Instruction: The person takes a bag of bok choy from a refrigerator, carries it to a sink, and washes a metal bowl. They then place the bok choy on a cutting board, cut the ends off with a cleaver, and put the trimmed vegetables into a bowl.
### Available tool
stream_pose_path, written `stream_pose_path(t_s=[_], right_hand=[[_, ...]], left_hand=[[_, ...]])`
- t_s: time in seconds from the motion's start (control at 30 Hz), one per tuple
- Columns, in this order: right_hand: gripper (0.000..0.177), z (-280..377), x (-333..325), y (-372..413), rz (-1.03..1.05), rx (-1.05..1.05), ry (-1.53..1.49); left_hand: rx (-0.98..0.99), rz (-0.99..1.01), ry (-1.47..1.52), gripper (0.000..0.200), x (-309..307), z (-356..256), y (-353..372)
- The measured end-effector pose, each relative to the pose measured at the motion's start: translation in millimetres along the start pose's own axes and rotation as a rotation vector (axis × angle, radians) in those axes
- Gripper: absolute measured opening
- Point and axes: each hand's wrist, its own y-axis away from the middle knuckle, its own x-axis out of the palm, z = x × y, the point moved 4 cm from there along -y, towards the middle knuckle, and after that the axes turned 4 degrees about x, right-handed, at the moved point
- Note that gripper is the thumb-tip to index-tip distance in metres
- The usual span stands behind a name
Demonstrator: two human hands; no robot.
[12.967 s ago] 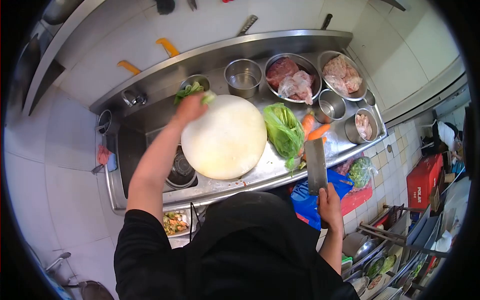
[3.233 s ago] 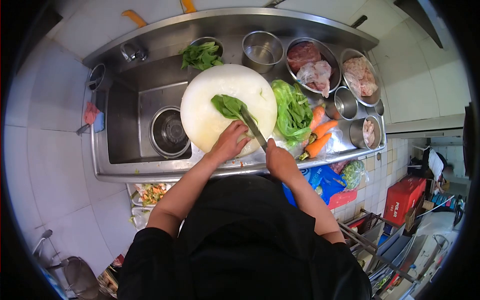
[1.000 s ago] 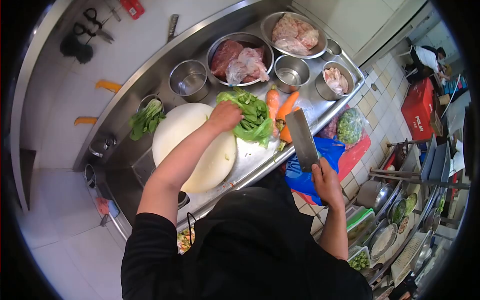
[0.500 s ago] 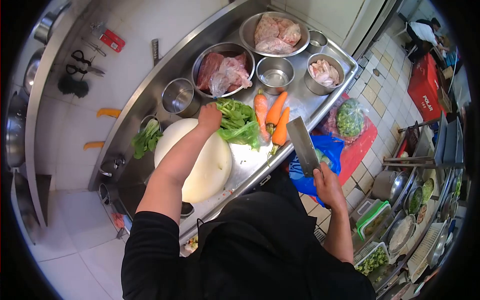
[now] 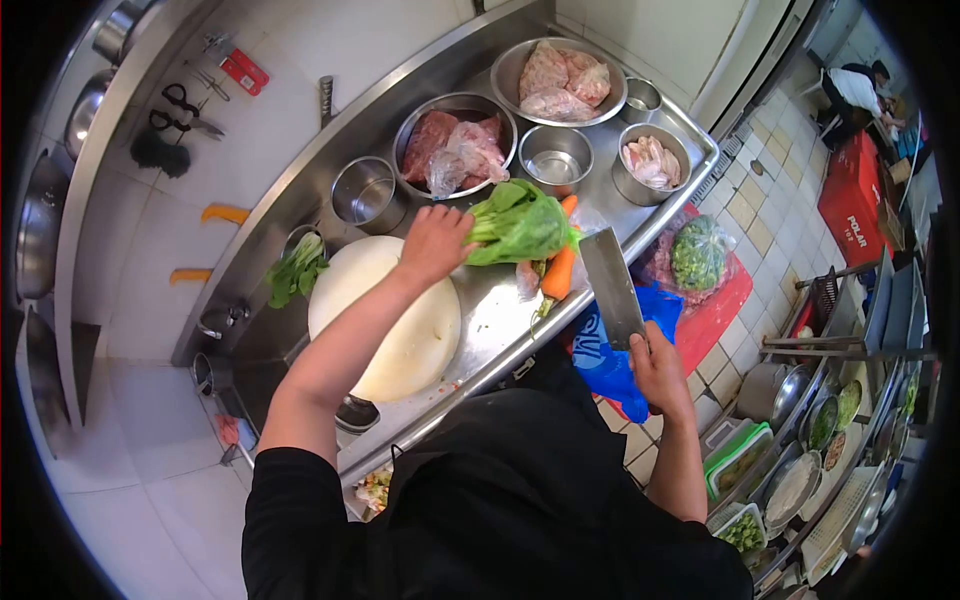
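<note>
My left hand (image 5: 437,243) is closed around the stems of a bunch of leafy greens (image 5: 520,225), held above the steel counter beside a round white chopping block (image 5: 400,330). The leaves point right and partly cover the carrots (image 5: 558,275). In my right hand (image 5: 660,368) is the handle of a cleaver (image 5: 612,285), its broad blade upright near the counter's front edge. Below the blade hangs a blue plastic bag (image 5: 605,365). A smaller bunch of greens (image 5: 297,270) lies left of the block.
Behind stand a bowl of red meat (image 5: 430,150), a bowl of bagged meat (image 5: 560,80), a pot of pale meat pieces (image 5: 652,162) and steel pots (image 5: 556,158). A bag of chopped greens (image 5: 700,255) sits on a red surface (image 5: 725,305). Another person (image 5: 853,95) is far right.
My left hand has lifted the greens and swung them right, over the carrots. The cleaver stays in my right hand, nearly in place.
</note>
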Motion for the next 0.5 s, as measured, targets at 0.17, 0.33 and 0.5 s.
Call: stream_pose_path(t_s=[0.17,0.33,0.5], right_hand=[[0.018,7,19,-13,0.041,-0.036,-0.103],[0.019,7,19,-11,0.057,-0.050,-0.156],[0.019,-8,18,-15,-0.002,-0.047,-0.198]], left_hand=[[-0.265,0.277,0.055,0.052,91,-15,7],[-0.368,0.252,0.219,0.054,41,-5,11],[-0.456,0.351,0.556,0.056,74,11,34]])
